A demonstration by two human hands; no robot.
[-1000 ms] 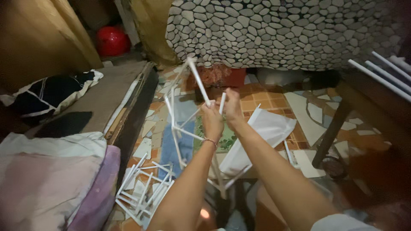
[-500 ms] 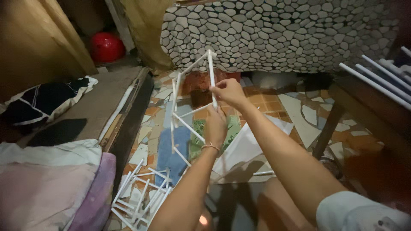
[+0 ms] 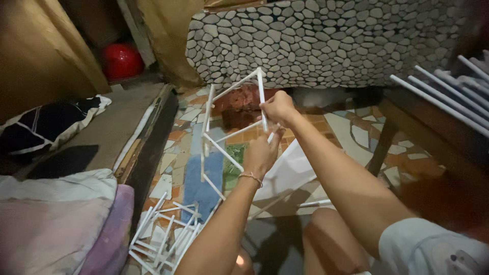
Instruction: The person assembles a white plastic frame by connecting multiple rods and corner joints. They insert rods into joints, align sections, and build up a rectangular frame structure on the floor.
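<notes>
I hold a frame of thin white rolled-paper sticks (image 3: 211,119) in front of me, above a mosaic tile floor. My right hand (image 3: 277,108) pinches an upright stick near the frame's top right corner. My left hand (image 3: 261,154), with a thin bracelet at the wrist, grips the lower end of the same part of the frame. Both arms reach forward from the bottom of the view. White paper sheets (image 3: 290,170) lie on the floor under my hands.
A pile of similar white sticks (image 3: 165,237) lies on the floor at lower left. More long white sticks (image 3: 448,99) rest on dark furniture at right. A pebble-patterned cloth (image 3: 326,40) hangs behind. Cushions (image 3: 56,224), a mattress (image 3: 102,135) and a red ball (image 3: 121,61) are at left.
The stick frame has been turned and raised. My right hand moved up to its top right stick, while my left hand dropped lower onto the frame.
</notes>
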